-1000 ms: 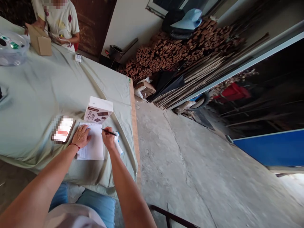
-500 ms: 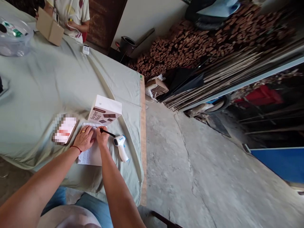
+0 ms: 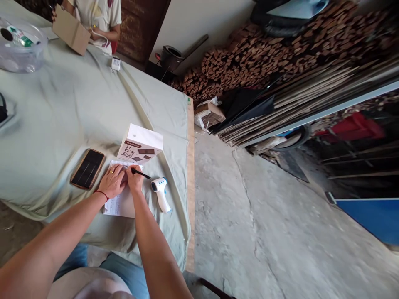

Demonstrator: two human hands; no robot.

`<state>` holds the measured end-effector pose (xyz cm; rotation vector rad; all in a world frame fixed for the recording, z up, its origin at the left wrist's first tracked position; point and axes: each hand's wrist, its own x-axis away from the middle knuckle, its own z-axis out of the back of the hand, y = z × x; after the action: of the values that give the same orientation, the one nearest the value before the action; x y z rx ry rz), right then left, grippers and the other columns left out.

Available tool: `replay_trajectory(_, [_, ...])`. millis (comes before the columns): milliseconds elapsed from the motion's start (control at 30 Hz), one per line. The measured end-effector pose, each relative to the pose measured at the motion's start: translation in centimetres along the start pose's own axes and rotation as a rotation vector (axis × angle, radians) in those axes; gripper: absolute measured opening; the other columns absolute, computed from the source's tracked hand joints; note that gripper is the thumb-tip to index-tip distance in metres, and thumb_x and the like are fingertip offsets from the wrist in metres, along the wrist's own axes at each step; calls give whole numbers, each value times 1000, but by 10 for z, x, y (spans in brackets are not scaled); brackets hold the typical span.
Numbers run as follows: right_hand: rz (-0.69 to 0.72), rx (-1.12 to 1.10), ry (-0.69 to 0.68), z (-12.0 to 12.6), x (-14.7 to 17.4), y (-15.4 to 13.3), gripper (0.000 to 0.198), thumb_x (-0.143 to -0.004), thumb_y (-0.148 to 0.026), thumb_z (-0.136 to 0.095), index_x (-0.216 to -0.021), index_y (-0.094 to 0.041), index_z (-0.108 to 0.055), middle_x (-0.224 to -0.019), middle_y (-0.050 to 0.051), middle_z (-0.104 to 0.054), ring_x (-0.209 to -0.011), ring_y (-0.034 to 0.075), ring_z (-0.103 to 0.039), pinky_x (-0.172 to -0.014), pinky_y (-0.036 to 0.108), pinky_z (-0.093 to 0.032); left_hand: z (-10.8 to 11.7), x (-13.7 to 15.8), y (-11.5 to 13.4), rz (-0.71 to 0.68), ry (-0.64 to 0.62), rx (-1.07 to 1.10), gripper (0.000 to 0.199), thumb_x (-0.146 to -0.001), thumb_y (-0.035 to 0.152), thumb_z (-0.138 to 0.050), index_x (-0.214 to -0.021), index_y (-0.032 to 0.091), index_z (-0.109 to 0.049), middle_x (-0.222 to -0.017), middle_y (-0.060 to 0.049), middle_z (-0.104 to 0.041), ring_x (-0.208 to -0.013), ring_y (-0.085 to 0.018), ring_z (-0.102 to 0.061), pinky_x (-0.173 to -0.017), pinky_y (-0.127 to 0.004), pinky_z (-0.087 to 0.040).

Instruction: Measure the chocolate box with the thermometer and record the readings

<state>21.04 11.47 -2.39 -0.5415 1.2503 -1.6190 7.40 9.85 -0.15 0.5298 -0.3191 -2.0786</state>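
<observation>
My right hand [image 3: 135, 179] is closed on a black pen [image 3: 143, 173], its tip side over the upper part of a notebook [image 3: 118, 207] with handwriting on the page. My left hand [image 3: 112, 181], a ring on one finger and a red string at the wrist, lies flat on the same page with fingers stretched out. Just beyond the notebook stands a white box [image 3: 144, 142] printed "Super Meal". To the left of my left hand lies a phone [image 3: 88, 169] with a dark screen. A white and blue infrared thermometer [image 3: 161, 194] rests right of my right hand.
A pale green cloth [image 3: 62, 120] covers the table, whose wooden edge [image 3: 190, 182] runs along the right. Across it, a person [image 3: 102, 20] holds a cardboard piece [image 3: 71, 31]. A clear plastic tub [image 3: 21, 58] and a small white box [image 3: 115, 63] stand at the far side.
The phone, lit and partly pixelated before, now shows a dark screen. The camera view has shifted slightly. Both my hands stay at the notebook.
</observation>
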Motion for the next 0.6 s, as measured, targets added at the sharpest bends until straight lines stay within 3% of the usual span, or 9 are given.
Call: replay_trajectory(600, [-19, -2, 7, -1, 0, -1, 19, -86, -38, -57, -77, -23, -60, -70, -1, -66, -69, 17, -58, -69, 30, -51, 0, 0, -1, -7, 23, 12, 32, -91, 26, -60, -122, 19, -67, -144, -17, -58, -143, -33, -48, -123, -53, -41])
